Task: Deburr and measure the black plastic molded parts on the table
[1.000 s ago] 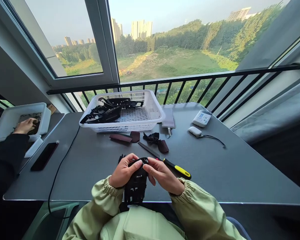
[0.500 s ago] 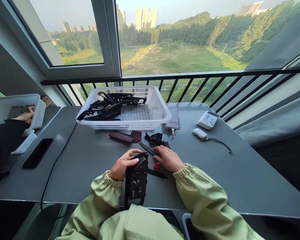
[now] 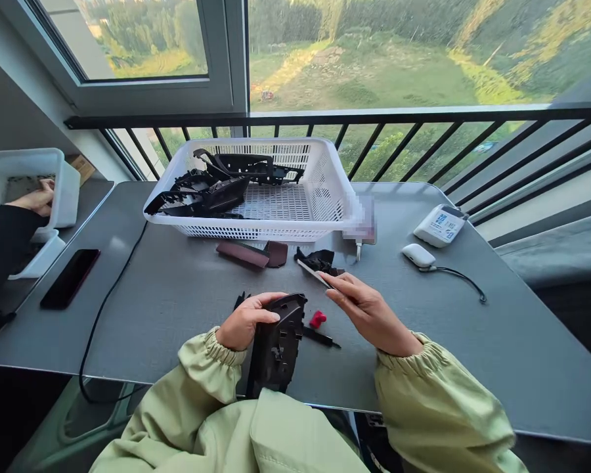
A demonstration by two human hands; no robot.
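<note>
A black moulded plastic part with clips and cut-outs stands tilted near the table's front edge. My left hand grips its upper end, thumb across the top. In my right hand is a thin flat grey file-like strip, pinched between thumb and fingers and raised off the table, pointing up and left. Between my hands lie a small red object and a slim black tool. Beyond the strip sits a crumpled black piece, and left of that are dark maroon pieces.
A white plastic basket holding several black parts stands at the back. To the left are a phone, a black cable and a co-worker's hand in a white bin. A white case and white box lie right.
My right hand has picked up the flat strip from the table and moved right with it, uncovering the red object. My left hand keeps hold of the black part. The camera view has tilted down.
</note>
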